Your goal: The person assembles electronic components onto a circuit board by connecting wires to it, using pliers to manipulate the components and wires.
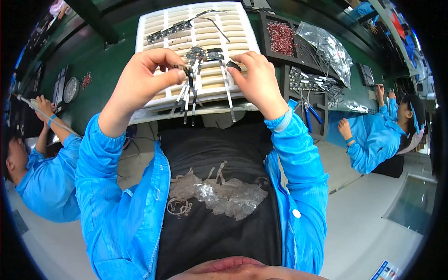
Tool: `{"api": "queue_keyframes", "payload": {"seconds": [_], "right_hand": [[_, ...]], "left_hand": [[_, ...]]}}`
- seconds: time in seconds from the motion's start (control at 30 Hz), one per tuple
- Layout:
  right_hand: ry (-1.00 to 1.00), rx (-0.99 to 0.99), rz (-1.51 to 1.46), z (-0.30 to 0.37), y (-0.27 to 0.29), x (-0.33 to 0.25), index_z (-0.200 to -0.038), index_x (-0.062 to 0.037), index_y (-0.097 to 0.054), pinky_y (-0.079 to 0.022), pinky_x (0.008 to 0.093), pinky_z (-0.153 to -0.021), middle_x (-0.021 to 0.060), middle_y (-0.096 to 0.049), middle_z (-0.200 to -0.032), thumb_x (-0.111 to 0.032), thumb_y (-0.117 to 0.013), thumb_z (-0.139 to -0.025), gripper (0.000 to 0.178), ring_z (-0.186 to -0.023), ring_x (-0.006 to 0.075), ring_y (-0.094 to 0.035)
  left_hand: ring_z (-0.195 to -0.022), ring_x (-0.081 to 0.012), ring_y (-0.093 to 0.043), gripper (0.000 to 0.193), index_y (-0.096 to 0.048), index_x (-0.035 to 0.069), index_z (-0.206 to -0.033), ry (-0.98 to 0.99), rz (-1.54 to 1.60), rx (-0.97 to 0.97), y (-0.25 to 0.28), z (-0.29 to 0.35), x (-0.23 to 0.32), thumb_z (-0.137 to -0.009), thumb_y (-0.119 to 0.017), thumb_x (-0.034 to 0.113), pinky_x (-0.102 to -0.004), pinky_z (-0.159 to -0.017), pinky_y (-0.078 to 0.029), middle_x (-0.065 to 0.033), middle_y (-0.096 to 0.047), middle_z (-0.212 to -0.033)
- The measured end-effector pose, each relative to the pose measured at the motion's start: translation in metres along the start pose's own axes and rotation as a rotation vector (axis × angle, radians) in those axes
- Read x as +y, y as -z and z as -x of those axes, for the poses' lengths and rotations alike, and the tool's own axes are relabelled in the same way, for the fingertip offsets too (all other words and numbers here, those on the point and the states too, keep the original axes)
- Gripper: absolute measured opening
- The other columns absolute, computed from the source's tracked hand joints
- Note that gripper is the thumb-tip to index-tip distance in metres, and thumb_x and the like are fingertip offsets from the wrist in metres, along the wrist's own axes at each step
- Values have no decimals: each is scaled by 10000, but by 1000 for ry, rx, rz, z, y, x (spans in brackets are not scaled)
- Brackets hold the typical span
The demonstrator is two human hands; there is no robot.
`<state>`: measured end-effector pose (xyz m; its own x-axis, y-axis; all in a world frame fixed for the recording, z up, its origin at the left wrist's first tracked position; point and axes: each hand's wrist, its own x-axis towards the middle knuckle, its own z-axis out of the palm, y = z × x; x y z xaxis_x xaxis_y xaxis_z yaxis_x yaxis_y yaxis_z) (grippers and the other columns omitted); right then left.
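Observation:
My left hand (151, 72) is closed in a pinch over the white slotted tray (240, 28). Between thumb and index finger is a small dark part with a flat flex cable (190, 86) hanging down. My right hand (259, 79) pinches a small black piece (234, 66), its exact kind too small to tell. Between the hands, several black-and-silver parts with flex cables (214, 54) lie on the tray, their strips reaching over the tray's near edge. Farther back on it rests a row of dark small parts (169, 31) with a thin black cable.
Right of the tray stands a black box of small red parts (281, 39), with a clear plastic bag (326, 46) beside it. Nearer are a bin of flex cables (310, 81) and blue-handled pliers (309, 112). Co-workers in blue sit left (51, 177) and right (378, 133).

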<state>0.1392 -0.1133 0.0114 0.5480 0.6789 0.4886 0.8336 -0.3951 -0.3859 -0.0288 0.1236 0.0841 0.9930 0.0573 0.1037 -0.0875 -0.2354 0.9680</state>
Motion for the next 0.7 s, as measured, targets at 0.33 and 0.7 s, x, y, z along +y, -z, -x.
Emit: {"api": "queue_keyframes", "payload": {"seconds": [0.33,0.7], "right_hand": [[83,50,-56,-3,-6,10,-1019,-57,-700,-481,438,-790,155,-689,-956,-74,-685,-867,154,-922,363,-648],[-456,-201,-1124,37,65,-78,-1116,-49,-630,-395,190,-654,-44,-575,-875,-85,-717,-966,178,-743,22,-455]], "left_hand": [[-858,-80,-605,175,-668,46,-902,-9,329,125,-18,17,-2,-791,-799,12,-247,-777,-492,0,-670,-901],[-745,-6,-511,303,-637,69,-997,163,162,-33,-53,-1,15,-753,-811,21,-185,-658,-383,56,-624,-844]]}}
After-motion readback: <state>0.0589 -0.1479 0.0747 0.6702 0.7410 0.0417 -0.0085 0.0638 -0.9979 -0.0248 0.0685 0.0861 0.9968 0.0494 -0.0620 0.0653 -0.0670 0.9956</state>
